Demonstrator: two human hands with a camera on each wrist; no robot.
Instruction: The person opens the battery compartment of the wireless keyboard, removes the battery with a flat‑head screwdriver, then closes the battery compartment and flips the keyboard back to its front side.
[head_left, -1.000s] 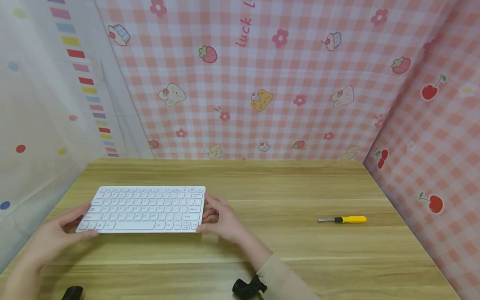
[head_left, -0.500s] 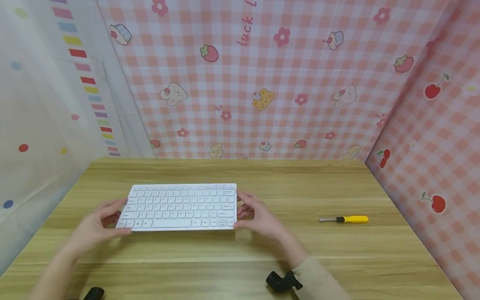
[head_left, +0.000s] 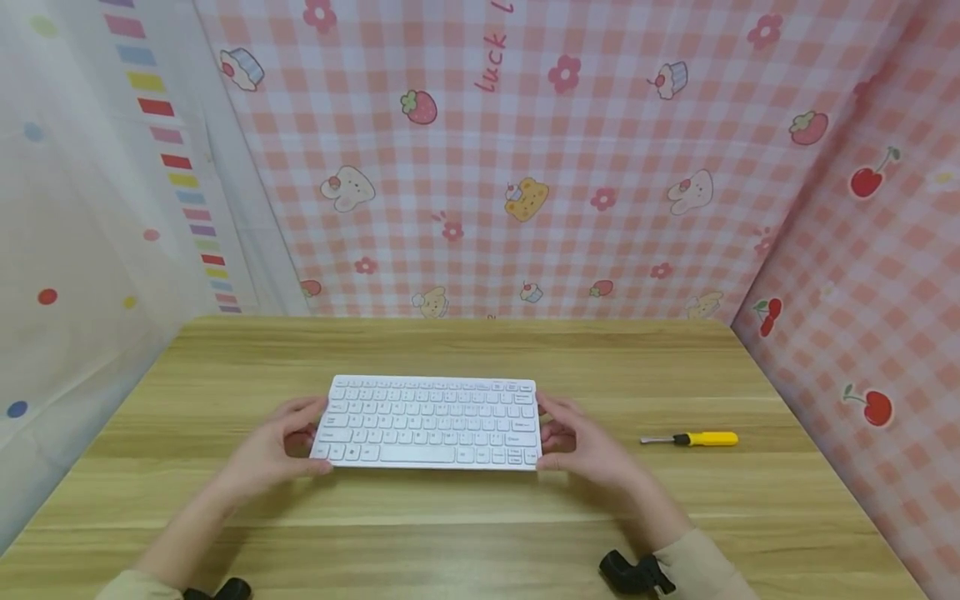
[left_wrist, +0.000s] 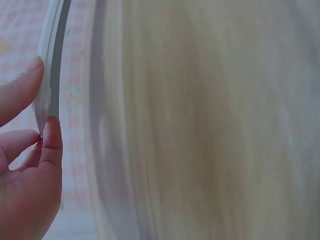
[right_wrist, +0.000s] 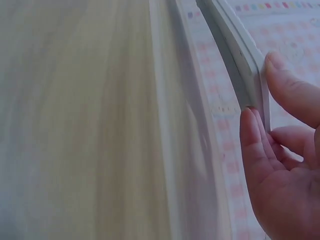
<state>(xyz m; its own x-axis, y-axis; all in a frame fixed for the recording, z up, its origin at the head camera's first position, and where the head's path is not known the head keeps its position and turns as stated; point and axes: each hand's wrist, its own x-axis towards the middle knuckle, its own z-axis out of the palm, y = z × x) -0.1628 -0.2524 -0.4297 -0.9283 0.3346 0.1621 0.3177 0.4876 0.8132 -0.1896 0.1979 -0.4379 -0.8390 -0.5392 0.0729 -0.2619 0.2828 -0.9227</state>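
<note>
A white keyboard [head_left: 427, 423] is held between both hands over the middle of the table, keys facing up. My left hand [head_left: 268, 450] grips its left end, with the thumb on the near left corner. At the opposite end my right hand [head_left: 588, 446] pinches the right edge, thumb near the front corner. In the left wrist view the keyboard [left_wrist: 50, 65] appears edge-on between the thumb and the fingers underneath. The right wrist view shows the same hold on the keyboard's other end [right_wrist: 242, 60], raised above the tabletop.
A screwdriver [head_left: 690, 439] with a yellow handle lies on the wooden table [head_left: 480, 542] to the right of my right hand. A pink checked curtain [head_left: 465, 150] hangs along the back, with more cloth at both sides. Black devices [head_left: 636, 575] are strapped at the wrists.
Both hands have carried the keyboard from the left part of the table rightward to the middle. The grip looks the same, and the screwdriver has stayed in its place.
</note>
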